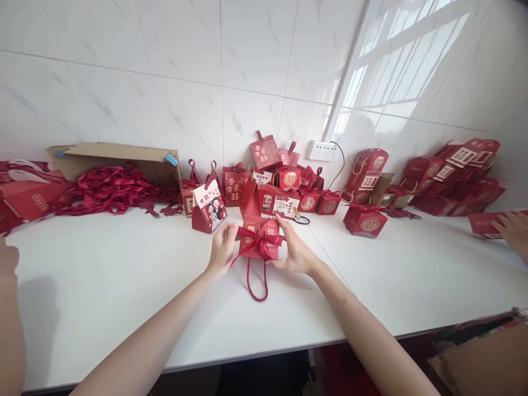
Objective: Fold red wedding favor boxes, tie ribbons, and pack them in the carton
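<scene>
Thumb and fingers of the left hand (223,248) pinch what looks like ribbon (259,240) at the red box (270,226)'s left; the right hand (297,252), half-curled, grips its right side. The box sits between them on the table (371,280).

On the table (297,324), 1 gift box (270,227) is between the left hand (223,248) and right hand (296,250), its cord loop (258,300) toward the front edge. Along the back edge, left to right: bags (33,199), ribbons (115,190) before a carton (119,150), clustered boxes (308,201), then stacked boxes (427,173).
</scene>
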### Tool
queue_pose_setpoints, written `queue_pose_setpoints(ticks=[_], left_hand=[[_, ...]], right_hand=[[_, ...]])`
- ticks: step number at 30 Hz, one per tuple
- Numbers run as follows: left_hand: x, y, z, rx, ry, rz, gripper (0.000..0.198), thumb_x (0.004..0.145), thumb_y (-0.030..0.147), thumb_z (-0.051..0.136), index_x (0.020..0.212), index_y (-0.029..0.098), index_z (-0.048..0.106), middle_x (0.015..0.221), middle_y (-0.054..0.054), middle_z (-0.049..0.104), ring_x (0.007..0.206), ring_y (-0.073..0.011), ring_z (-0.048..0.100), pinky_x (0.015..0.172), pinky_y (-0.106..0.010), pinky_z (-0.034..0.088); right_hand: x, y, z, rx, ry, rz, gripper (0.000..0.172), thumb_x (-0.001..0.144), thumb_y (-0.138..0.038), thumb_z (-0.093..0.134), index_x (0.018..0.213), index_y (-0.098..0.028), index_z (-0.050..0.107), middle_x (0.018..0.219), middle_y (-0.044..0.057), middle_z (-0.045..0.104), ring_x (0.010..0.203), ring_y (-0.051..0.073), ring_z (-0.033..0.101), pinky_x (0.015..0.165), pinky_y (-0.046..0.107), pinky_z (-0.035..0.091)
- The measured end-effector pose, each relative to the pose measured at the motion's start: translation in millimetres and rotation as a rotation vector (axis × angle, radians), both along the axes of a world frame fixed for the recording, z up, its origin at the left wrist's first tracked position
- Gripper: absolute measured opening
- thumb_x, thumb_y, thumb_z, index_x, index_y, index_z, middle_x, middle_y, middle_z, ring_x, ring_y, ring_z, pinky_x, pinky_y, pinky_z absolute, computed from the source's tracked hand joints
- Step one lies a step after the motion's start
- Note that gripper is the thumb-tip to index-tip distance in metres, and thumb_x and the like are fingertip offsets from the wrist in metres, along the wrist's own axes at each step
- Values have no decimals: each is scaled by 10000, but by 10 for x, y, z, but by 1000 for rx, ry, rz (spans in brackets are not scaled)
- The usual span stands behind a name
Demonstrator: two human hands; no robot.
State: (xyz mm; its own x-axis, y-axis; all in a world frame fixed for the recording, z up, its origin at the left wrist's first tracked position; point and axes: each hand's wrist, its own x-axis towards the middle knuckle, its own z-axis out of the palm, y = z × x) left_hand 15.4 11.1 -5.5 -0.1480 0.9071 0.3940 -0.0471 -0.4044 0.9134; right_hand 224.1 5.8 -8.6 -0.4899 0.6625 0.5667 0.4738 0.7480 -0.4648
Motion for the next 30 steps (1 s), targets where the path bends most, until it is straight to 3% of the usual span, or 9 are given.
queue_pose_setpoints(ticks=[3,5,7,14,19,25,28,30], left_hand=[[13,-18,3,2,-37,-72,523,668,654,639,908,195,571,965,-60,626,968,-217,593,840,-311,470],[27,-41,5,5,-60,-207,706,605,651,699,1122,203,525,1178,-105,598,1140,-258,547,928,-329,448],[37,-63,2,-9,-56,-350,832,591,609,735,1258,208,440,1260,-118,567,1191,-278,526,967,-349,436],[-13,-35,-25,-75,19,-455,805,646,320,739,1351,242,360,1360,-84,492,1282,-293,445,1037,-409,395],[-44,60,-49,-103,-84,-518,659,619,299,759,1218,230,491,1300,-87,544,1273,-297,456,1011,-409,421],[-52,73,-33,-93,-24,-332,339,598,368,753,824,180,584,956,-56,666,987,-236,605,858,-347,465],[-66,62,-4,-113,70,-252,280,610,408,721,668,170,585,749,-19,639,800,-191,601,778,-314,453],[-72,62,10,-122,85,-239,281,615,423,711,623,167,596,752,-29,647,811,-193,599,786,-310,448]], right_hand=[[-6,0,2,22,3,11,1108,677,-330,760,1493,-252,13,1459,197,266,1364,345,309,1027,567,413],[-8,-3,4,19,6,16,1109,675,-290,749,1493,-257,0,1457,194,263,1364,344,309,1034,568,404],[-7,-8,5,-4,13,18,1095,676,-238,725,1492,-260,-5,1462,192,249,1367,341,304,1036,564,401],[18,-3,-8,-132,95,30,1042,685,-219,682,1489,-276,22,1473,179,230,1369,337,294,991,561,438],[46,20,-17,-162,154,60,1028,682,-194,653,1489,-286,22,1488,174,220,1380,322,284,1000,558,428],[72,33,-11,-218,178,20,1031,681,-242,679,1494,-259,45,1516,184,177,1405,333,242,1026,560,406],[88,46,-21,-207,189,5,1037,676,-250,697,1492,-278,59,1520,173,188,1405,336,243,1018,571,414],[103,62,-34,-200,196,-10,1038,677,-237,704,1491,-297,63,1524,160,194,1409,326,240,1023,571,411]])
